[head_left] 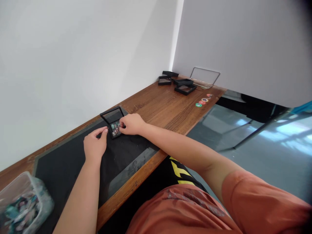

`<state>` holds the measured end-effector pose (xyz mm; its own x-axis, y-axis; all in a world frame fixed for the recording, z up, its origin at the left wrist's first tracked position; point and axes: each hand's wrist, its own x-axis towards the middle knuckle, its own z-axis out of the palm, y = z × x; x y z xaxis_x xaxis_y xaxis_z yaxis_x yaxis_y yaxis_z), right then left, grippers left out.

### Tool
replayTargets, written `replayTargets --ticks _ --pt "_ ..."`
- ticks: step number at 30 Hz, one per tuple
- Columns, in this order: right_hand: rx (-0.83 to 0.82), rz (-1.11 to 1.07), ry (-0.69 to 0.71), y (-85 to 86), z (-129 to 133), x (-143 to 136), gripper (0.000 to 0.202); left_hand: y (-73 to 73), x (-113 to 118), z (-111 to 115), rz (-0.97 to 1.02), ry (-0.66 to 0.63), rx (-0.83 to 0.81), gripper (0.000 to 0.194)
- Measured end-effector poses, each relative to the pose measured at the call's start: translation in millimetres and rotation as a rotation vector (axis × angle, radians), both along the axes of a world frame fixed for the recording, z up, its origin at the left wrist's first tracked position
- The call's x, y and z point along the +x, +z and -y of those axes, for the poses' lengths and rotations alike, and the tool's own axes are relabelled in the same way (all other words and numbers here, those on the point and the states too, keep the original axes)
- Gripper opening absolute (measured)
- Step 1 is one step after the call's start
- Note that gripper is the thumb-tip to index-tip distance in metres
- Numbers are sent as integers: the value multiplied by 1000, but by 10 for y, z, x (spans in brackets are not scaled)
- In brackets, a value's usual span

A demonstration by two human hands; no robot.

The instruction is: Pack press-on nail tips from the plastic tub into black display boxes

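Left hand (pixel 95 143) pinched, right hand (pixel 133 124) curled, contents unclear, you seemingly arrange stones (pixel 115 130) in a case (pixel 115 121); next placement needs care

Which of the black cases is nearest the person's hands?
The case with its lid raised, between left hand and right hand; the other cases sit at the far end of the table.

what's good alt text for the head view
A person's right hand is at an open black case of small coloured pieces on a dark mat, left hand close beside. A clear tub of colourful bits stands at lower left.
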<state>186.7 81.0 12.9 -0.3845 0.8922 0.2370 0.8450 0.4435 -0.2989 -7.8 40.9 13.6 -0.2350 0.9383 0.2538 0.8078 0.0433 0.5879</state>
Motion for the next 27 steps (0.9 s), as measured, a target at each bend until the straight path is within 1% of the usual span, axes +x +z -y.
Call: replayTargets --ticks 10,15,22,27 --pt "-3 -22 -61 -7 -21 56 20 13 23 17 23 -3 8 34" --pt "-14 -28 -94 -1 -14 40 19 5 32 20 23 -23 14 32" --pt "-14 -20 -60 -6 -20 48 19 17 61 38 7 -27 21 28" --pt "-29 -32 -42 -10 -46 72 16 -1 54 30 -4 -43 34 27"
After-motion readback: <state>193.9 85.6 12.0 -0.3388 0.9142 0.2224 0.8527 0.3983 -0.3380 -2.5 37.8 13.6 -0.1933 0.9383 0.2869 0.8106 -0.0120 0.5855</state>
